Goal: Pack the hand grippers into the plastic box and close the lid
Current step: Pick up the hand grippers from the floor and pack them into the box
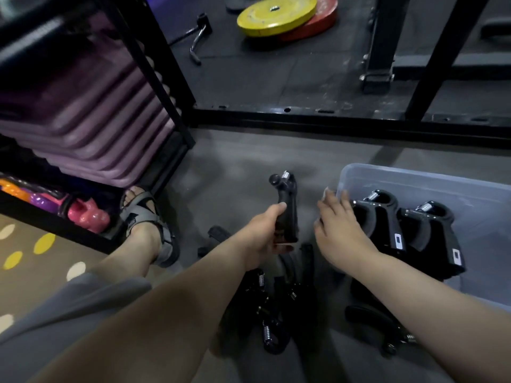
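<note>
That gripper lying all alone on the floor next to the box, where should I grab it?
Grab the lone hand gripper by its thick curved handle, from above. It lies flat on the floor with that handle bare on top; the spring end is small and fiddly.

A grey floor [229, 161] is seen, on which a clear plastic box [414, 175] is set at the right. A heap of black hand grippers [271, 313] is spread just beside the box's near left corner. A patterned mat [33, 252] is laid at the left. Farther off, a yellow weight plate [276, 16] is laid partly over a red weight plate [323, 23].
</note>
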